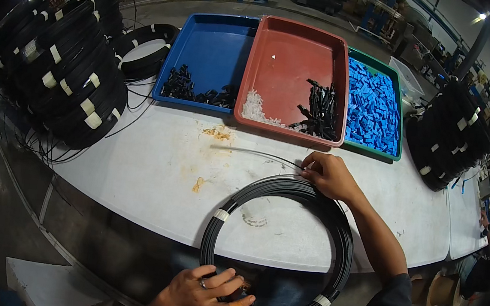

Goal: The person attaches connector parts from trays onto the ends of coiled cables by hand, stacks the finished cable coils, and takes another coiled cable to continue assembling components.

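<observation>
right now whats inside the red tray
The red tray holds whitish pieces near left, black parts near right and a white speck farther back. Its bottom beneath the piles is hidden.

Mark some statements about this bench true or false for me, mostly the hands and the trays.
1. The right hand holds a strand at the far side of the coil. True.
2. The left hand wears no jewellery. False: a ring shows on one finger.
3. The red tray holds white pieces and black pieces. True.
4. The blue tray stands right of the red tray. False: the blue tray is left of it.
5. Blue pieces lie in the green tray. True.
</observation>
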Tool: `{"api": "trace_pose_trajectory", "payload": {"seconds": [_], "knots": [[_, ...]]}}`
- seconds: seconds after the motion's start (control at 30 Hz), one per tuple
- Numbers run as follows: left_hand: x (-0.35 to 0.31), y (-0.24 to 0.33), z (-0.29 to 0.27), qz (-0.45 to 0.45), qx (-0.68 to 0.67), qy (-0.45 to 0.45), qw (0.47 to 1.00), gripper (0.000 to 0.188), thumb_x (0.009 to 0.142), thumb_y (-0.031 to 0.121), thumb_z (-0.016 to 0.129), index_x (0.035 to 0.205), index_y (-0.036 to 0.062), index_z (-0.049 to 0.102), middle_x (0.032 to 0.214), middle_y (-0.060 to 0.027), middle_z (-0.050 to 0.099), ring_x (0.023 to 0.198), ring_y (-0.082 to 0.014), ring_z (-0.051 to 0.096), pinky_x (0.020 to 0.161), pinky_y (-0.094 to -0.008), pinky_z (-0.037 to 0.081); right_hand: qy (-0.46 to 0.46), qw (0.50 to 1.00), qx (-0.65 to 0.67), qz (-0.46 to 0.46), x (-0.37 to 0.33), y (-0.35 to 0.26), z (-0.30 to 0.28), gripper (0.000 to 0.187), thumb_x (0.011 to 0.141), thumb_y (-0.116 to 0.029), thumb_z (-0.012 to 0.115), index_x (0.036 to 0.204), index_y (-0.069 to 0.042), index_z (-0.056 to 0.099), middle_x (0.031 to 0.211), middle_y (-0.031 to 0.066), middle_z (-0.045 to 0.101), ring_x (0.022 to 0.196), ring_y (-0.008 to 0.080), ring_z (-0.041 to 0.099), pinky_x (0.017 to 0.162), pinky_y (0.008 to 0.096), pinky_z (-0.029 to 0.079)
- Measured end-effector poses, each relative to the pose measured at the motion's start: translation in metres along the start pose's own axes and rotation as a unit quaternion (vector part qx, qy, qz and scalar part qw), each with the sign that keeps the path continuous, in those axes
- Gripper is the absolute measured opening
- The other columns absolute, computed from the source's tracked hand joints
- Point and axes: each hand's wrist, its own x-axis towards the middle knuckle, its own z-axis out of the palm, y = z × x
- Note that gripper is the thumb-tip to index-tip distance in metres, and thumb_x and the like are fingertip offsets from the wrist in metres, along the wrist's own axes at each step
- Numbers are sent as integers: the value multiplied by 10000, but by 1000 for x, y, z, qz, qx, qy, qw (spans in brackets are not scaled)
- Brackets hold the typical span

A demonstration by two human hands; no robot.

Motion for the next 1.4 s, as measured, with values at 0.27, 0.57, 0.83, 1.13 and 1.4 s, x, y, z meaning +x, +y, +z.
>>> {"api": "trace_pose_trajectory", "payload": {"seconds": [0.27, 0.57, 0.83, 1.13, 1.4], "knots": [[4, 22, -55, -327, -333, -63, 882, 757, 772, 311, 881, 1409, 370, 476, 1556, -233, 262, 1468, -472, 227, 1141, -592, 278, -18, 958, 280, 65, 2, 25, -19, 142, 896, -23, 717, 1030, 3, 679, 829, 42, 654, 709, 98, 608, 606, 267, 481], [31, 32, -9, -444, -236, 50, 863, 770, 779, 27, 724, 1454, -2, 356, 1580, -352, 286, 1465, -471, 317, 1209, -503, 235, -47, 933, 356, 34, 46, -30, -21, 230, 906, -106, 770, 1073, -13, 641, 763, 3, 591, 578, 65, 461, 472, 245, 343], [51, -22, -15, -367, -242, -52, 897, 598, 737, 6, 624, 1332, 26, 560, 1592, -291, 344, 1446, -430, 386, 1187, -480, 278, -73, 952, 295, 27, 73, -67, 9, 160, 915, -141, 740, 1001, -23, 673, 810, 21, 643, 637, 84, 520, 547, 258, 411], [69, -90, -5, -278, -321, -150, 893, 569, 712, -8, 610, 1276, 63, 629, 1595, -269, 364, 1426, -426, 428, 1159, -447, 341, 128, 976, 178, 7, 64, -63, 38, 192, 885, -158, 730, 920, 27, 690, 797, 155, 719, 767, 251, 705, 738, 380, 529], [93, -150, 13, -184, -390, -215, 876, 522, 696, -33, 622, 1194, 113, 680, 1639, -204, 330, 1437, -415, 422, 1158, -452, 356, 183, 961, 203, -34, 64, -31, 44, 191, 881, -172, 744, 893, 5, 672, 803, 120, 712, 733, 206, 664, 700, 351, 499]]}}
